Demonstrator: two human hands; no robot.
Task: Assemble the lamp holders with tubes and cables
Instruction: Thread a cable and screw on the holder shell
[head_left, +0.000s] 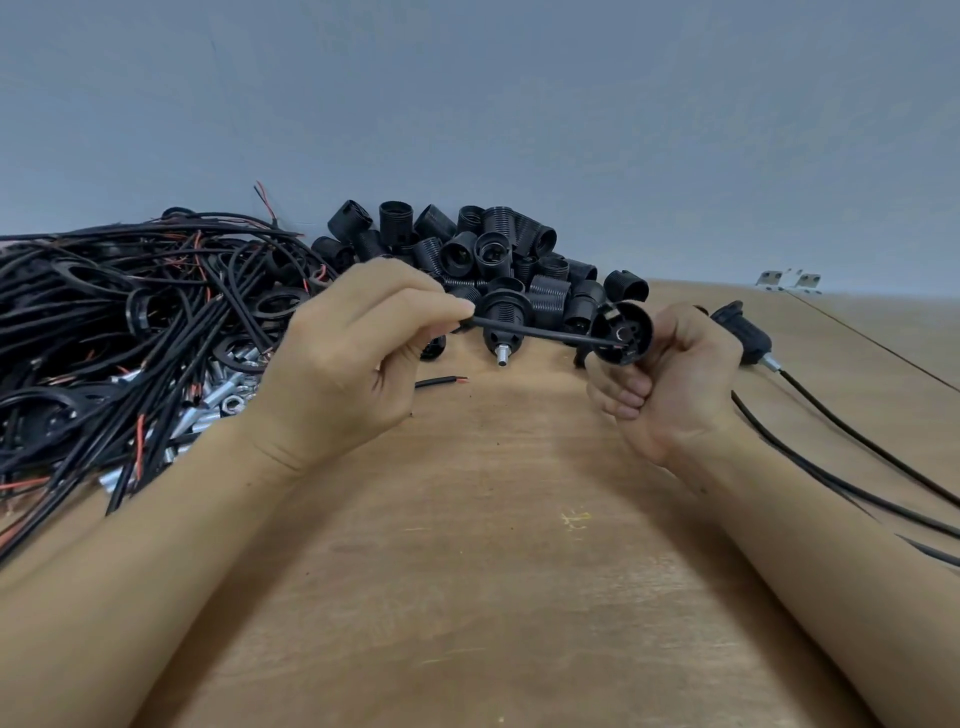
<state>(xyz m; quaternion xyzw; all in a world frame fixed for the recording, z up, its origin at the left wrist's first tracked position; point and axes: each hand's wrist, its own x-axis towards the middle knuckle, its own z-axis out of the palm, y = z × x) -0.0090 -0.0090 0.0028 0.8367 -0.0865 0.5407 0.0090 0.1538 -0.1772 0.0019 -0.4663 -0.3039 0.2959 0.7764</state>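
Taking the pile of lamp holders (483, 249) at the back of the wooden table (498, 519) as the landmark: to its left lies a tangled heap of black cables (114, 306) with red cores showing, and under that heap's near edge a scatter of short metal tubes (218, 395), stock kept within the left arm's reach. In front of the pile and slightly left, the left hand (353, 358) pinches one black cable (535, 332) between thumb and fingertips, close to its end, probably so the stiff tip can be aimed. The cable runs rightward across the front of the pile into the open mouth of a holder cap (621, 332), which the right hand (670, 384) grips with curled fingers, turned so its opening faces the incoming wire; the threading looks under way, not finished. Directly in front of the pile stands a holder with a tube fitted (501, 327), its metal end toward the viewer. To the right of the pile lies a finished holder (743, 332), its cables trailing off toward the near right edge, set apart apparently as done work.
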